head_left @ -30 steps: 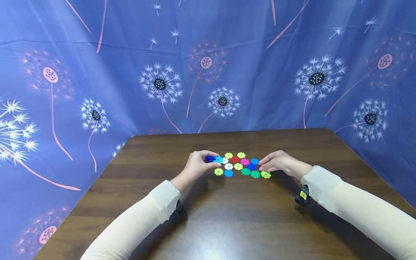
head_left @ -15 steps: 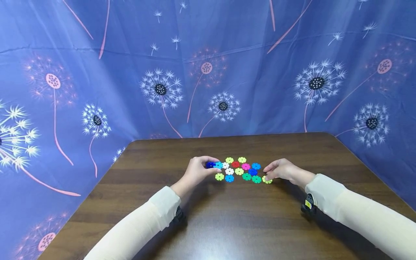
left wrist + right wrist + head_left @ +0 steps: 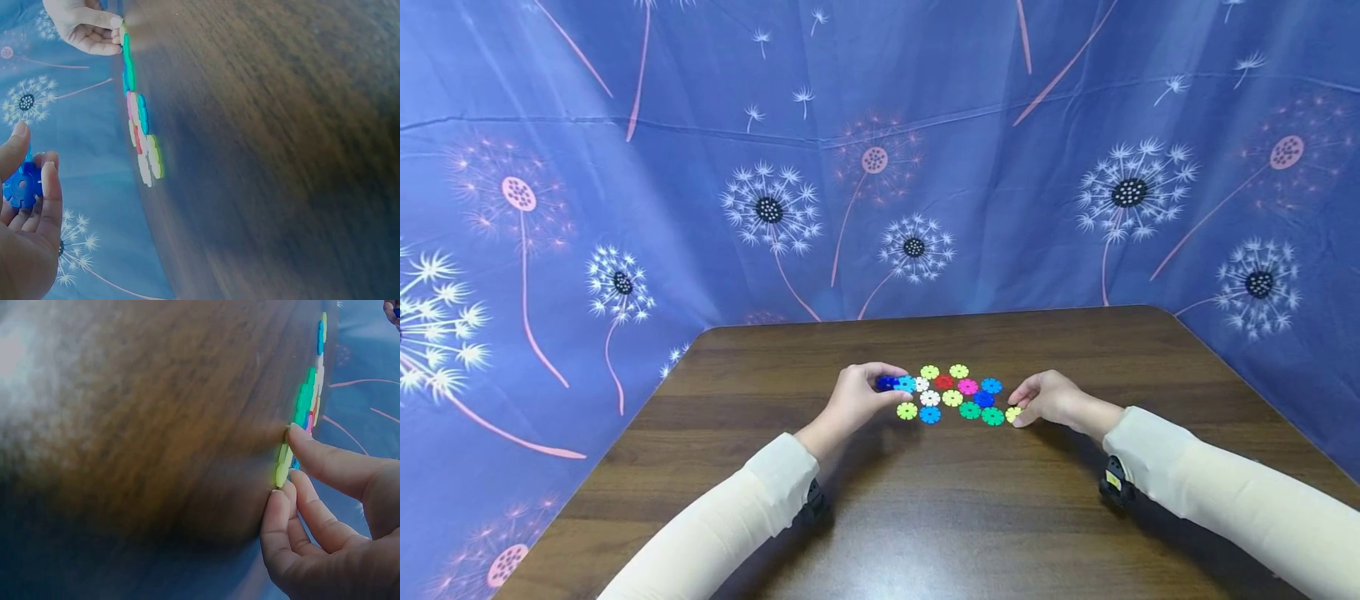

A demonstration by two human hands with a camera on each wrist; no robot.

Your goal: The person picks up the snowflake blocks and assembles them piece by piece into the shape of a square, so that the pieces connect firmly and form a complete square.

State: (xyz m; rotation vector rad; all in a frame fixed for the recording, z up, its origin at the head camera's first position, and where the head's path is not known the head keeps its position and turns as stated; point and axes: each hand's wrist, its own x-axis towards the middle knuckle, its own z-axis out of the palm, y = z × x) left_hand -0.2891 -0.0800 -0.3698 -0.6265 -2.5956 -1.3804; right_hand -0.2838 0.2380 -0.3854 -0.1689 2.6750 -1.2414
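Note:
In the head view my left hand (image 3: 855, 399) is raised at the left of a group of slotted plastic building discs. Between its thumb and fingers it holds a dark blue disc (image 3: 23, 185) joined to a light blue disc (image 3: 906, 383). My right hand (image 3: 1051, 400) is at the group's right end, its thumb and fingertips around the edges of a yellow disc (image 3: 284, 465), pinching it at table level. Beside that yellow piece lies a green disc (image 3: 992, 416). The right fingers partly cover the yellow disc in the head view.
Several loose discs lie flat on the brown wooden table (image 3: 910, 492), among them a red disc (image 3: 943, 382), a pink disc (image 3: 967, 387) and a white disc (image 3: 929, 398). Behind the table's far edge hangs a blue dandelion-print cloth (image 3: 1000, 208).
My right hand has moved from beside the blue discs to the yellow disc at the right end and closed its fingers round it. The left hand keeps its hold on the blue discs.

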